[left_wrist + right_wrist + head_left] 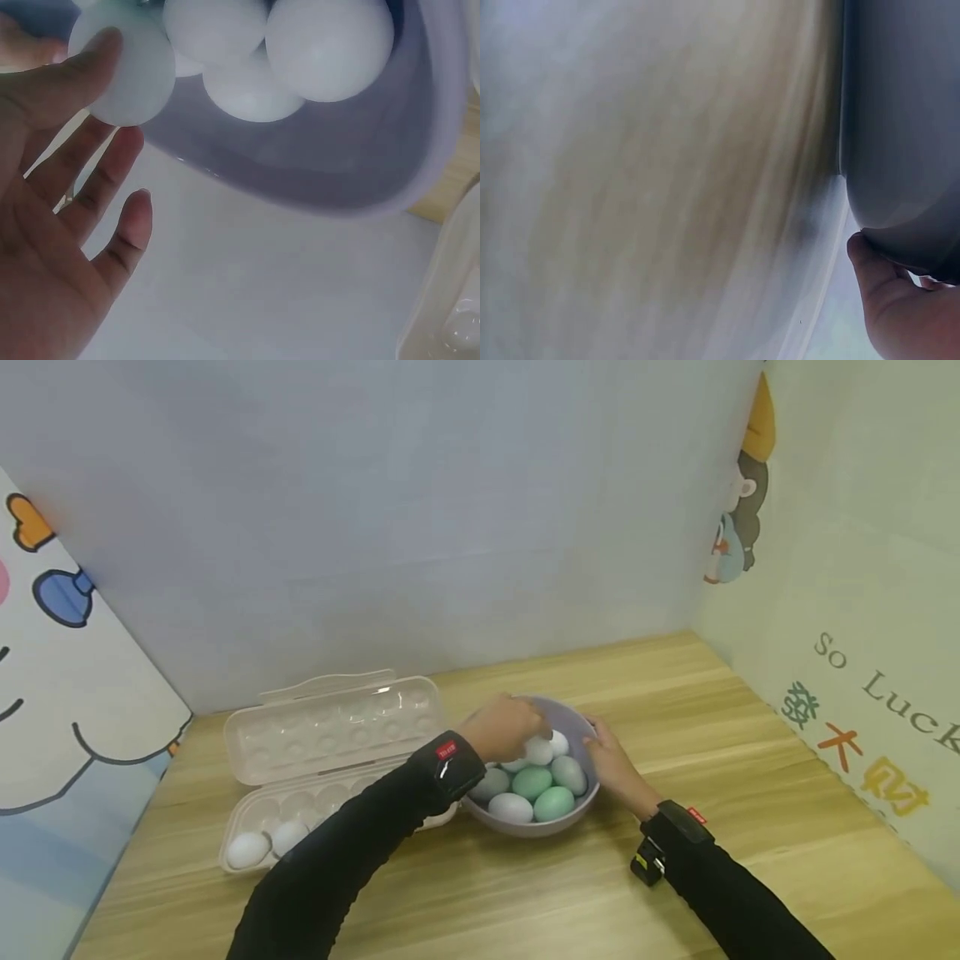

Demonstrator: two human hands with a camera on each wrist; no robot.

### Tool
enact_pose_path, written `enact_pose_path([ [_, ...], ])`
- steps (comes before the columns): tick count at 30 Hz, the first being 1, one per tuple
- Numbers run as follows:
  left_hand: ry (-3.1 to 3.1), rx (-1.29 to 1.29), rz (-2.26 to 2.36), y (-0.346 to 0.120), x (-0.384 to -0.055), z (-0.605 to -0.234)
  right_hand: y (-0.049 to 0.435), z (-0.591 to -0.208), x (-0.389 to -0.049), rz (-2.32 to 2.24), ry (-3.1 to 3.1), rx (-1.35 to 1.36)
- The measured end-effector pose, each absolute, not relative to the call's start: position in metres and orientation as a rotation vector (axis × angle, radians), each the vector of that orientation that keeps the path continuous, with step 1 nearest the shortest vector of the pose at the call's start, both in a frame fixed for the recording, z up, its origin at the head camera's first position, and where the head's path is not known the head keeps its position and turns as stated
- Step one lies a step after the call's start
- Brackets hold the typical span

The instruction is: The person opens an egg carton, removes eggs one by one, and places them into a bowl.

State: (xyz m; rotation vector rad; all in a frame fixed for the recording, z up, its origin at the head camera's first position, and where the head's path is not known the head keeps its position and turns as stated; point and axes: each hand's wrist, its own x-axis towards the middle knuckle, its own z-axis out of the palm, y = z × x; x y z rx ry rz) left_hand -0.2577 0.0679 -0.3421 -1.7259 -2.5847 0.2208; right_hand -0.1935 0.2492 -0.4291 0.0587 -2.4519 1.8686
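A lavender bowl (534, 829) holds several white, grey and green eggs (532, 782). My left hand (504, 727) reaches over its far left side. In the left wrist view, the thumb and fingers of that hand pinch a pale egg (133, 79) at the rim, beside other pale eggs (330, 45). The right hand (617, 768) grips the bowl's right rim; the right wrist view shows its thumb (870, 262) against the outer wall (907, 112). Left of the bowl lies an open clear plastic egg carton (330, 727), with two white eggs (247, 850) visible at its near left end.
The left forearm (360, 852) crosses in front of the carton and hides part of its tray. Wood-grain tabletop (487, 893) runs under everything. A pale backdrop (450, 527) rises behind, with printed panels (862, 652) at either side.
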Motion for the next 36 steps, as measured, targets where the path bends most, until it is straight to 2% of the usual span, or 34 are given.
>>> enact_pose_path([
  [4,-2.552,-1.750,0.237,0.074,-0.256,-0.345,0.249,-0.429,-0.194,1.866,-2.458,0.062],
  [11,-2.541,-1.756,0.235,0.077,-0.257,-0.350,0.243,-0.409,-0.187,1.898,-2.483,0.043],
  [21,-2.582,-1.735,0.095,0.056,-0.253,-0.346,0.250,-0.431,-0.195,1.824,-2.486,0.044],
  [25,-2.659,-1.662,-0.006,0.023,-0.250,-0.340,0.246,-0.432,-0.197,1.821,-2.495,0.075],
  [30,-2.789,-1.445,-0.164,-0.029,-0.244,-0.334,0.245,-0.431,-0.196,1.809,-2.524,0.085],
  [36,-2.734,-1.335,-0.054,-0.097,-0.236,-0.341,0.249,-0.431,-0.192,1.789,-2.548,0.065],
])
